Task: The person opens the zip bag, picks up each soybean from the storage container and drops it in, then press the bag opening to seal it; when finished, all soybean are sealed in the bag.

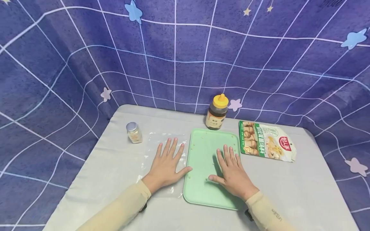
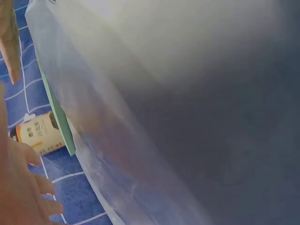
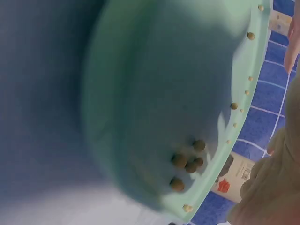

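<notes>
My left hand (image 1: 166, 166) is spread with its fingers straight over a clear plastic sheet or bag (image 1: 148, 154), and its thumb reaches over the left rim of a light green tray (image 1: 202, 154). Over the right half of the tray my right hand (image 1: 232, 173) is also spread, holding nothing and casting a shadow. Small round tan balls (image 3: 179, 161) lie scattered on the tray, several clustered together in the right wrist view. The left wrist view catches the left fingers (image 2: 44, 184) and the tray's edge (image 2: 61, 122) behind the plastic.
Behind the tray stands a bottle (image 1: 215, 120) with a yellow pointed cap. A small metal-lidded jar (image 1: 134, 133) stands at the left. To the right lies a green and white food packet (image 1: 267, 141) picturing mushrooms. A blue grid-patterned curtain (image 1: 188, 48) rises behind the grey-white table (image 1: 306, 192).
</notes>
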Motion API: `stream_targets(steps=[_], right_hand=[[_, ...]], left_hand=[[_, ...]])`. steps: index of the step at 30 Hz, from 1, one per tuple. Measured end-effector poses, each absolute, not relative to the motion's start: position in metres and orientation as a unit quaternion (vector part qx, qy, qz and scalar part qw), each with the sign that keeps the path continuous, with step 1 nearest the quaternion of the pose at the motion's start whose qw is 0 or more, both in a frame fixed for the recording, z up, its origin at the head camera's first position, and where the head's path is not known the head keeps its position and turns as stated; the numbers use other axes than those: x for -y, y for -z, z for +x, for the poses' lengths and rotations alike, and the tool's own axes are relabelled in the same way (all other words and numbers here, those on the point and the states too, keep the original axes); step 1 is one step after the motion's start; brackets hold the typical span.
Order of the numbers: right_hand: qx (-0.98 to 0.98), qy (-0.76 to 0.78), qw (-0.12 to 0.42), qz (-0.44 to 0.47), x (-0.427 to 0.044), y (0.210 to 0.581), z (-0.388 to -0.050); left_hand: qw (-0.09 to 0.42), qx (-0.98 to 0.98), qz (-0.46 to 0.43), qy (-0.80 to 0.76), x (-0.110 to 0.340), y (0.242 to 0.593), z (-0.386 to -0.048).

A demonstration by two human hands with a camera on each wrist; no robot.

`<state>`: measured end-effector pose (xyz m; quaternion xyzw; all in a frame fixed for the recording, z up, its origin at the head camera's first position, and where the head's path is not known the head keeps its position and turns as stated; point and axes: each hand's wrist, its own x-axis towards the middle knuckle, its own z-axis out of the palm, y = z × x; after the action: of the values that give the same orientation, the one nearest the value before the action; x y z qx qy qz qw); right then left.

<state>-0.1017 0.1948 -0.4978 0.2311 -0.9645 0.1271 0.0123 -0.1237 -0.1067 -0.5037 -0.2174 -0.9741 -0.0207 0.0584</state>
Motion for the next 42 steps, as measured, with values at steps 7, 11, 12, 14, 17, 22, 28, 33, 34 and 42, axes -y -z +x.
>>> stream_targets(steps=[7, 11, 12, 14, 17, 22, 28, 33, 34, 42], right_hand=[[0.932, -0.206, 0.092, 0.283, -0.181, 0.489, -0.116], [0.890, -0.320, 0.097, 0.310, -0.165, 0.480, -0.137], [0.880, -0.347, 0.092, 0.311, -0.160, 0.478, -0.144], [0.861, -0.392, 0.083, 0.313, -0.145, 0.476, -0.161], [0.850, -0.416, 0.075, 0.314, -0.122, 0.479, -0.188], [0.868, -0.385, 0.054, 0.310, -0.096, 0.493, -0.224], [0.898, -0.339, 0.016, 0.280, -0.082, 0.503, -0.245], [0.915, -0.307, 0.015, 0.262, -0.082, 0.509, -0.254], [0.919, -0.297, 0.016, 0.258, -0.082, 0.510, -0.256], [0.927, -0.268, 0.025, 0.260, -0.073, 0.515, -0.261]], left_hand=[[0.141, 0.951, -0.202, 0.188, 0.120, 0.494, -0.127], [0.151, 0.919, -0.165, 0.323, 0.138, 0.484, -0.136], [0.146, 0.912, -0.157, 0.349, 0.144, 0.483, -0.139], [0.137, 0.901, -0.139, 0.387, 0.157, 0.483, -0.146], [0.126, 0.895, -0.122, 0.411, 0.172, 0.487, -0.150], [0.114, 0.895, -0.116, 0.416, 0.185, 0.488, -0.149], [0.113, 0.891, -0.109, 0.427, 0.197, 0.487, -0.144], [0.115, 0.875, -0.128, 0.452, 0.202, 0.488, -0.142], [0.116, 0.872, -0.132, 0.456, 0.202, 0.489, -0.142], [0.125, 0.860, -0.122, 0.480, 0.209, 0.494, -0.141]])
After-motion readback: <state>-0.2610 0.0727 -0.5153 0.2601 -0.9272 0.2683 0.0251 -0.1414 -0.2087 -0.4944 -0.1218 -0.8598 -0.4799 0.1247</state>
